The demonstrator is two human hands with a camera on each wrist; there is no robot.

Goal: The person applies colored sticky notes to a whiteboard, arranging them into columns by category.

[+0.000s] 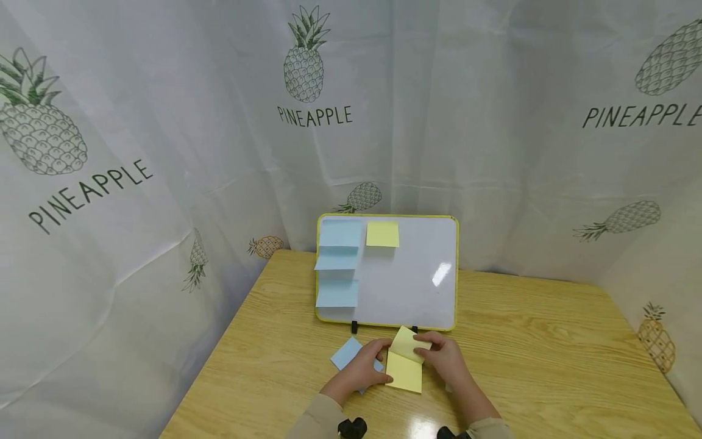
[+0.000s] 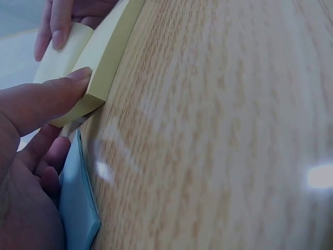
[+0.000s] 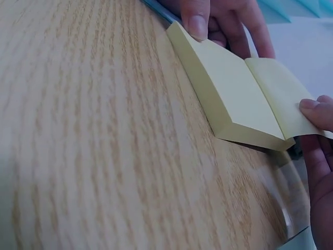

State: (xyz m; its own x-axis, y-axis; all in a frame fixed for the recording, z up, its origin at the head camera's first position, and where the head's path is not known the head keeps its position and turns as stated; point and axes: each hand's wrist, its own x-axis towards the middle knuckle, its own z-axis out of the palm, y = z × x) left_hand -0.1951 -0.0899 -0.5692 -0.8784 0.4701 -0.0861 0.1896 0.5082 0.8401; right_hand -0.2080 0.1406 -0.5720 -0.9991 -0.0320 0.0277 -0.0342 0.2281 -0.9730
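Observation:
A thick yellow sticky note pad [image 1: 404, 372] is held between both hands just in front of the whiteboard. My left hand [image 1: 364, 367] grips its left side, thumb [image 2: 70, 88] on the top face near a corner. With thumb and fingers, my right hand [image 1: 445, 358] pinches the top sheet [image 1: 408, 344], which is folded up and back from the pad but still joined along its far edge. Seen from the right wrist, the sheet [image 3: 278, 94] curls away from the pad [image 3: 234, 88]. A blue sticky note pad [image 1: 347, 352] lies on the table, partly hidden under my left hand.
A whiteboard [image 1: 408, 280] with a yellow frame stands behind the hands on black feet. Blue notes [image 1: 337, 294] run down its left side, and one yellow note [image 1: 382, 234] is near the top. The wooden table [image 1: 548, 341] meets a pineapple-print curtain [image 1: 466, 122].

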